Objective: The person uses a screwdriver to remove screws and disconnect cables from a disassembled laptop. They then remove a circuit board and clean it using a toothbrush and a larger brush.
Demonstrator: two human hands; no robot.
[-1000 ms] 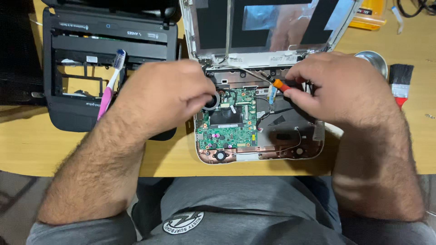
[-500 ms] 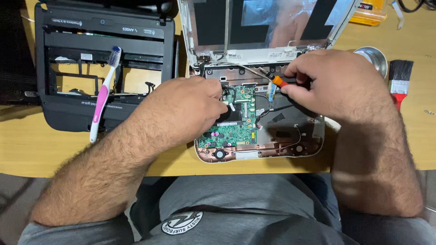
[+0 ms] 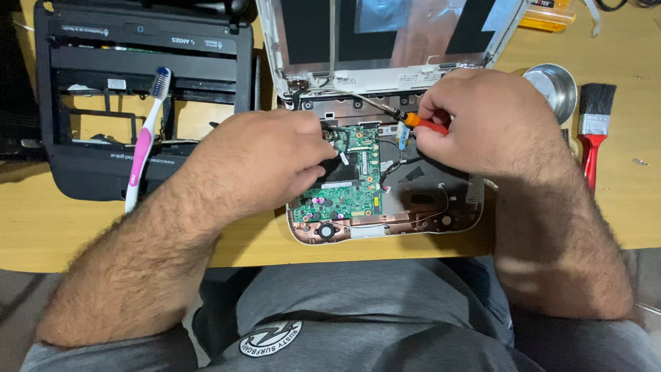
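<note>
Since the earlier frame the left hand [image 3: 272,162] has slid further onto the green circuit board [image 3: 341,189], fingers curled down on it; what they pinch, if anything, is hidden. The right hand [image 3: 485,124] grips the orange-handled screwdriver [image 3: 406,118], tip near the hinge. The opened laptop [image 3: 385,220] lies at the counter's [image 3: 41,227] near edge, cover already off, board still seated.

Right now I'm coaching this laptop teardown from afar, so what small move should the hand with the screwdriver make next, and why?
Probably steady the tip and turn it in place. The right hand pinches the orange-handled screwdriver, whose shaft slants toward the hinge edge of the opened laptop base. The left hand rests on the green circuit board, bracing it. Whether the tip sits on a screw cannot be told.
</note>
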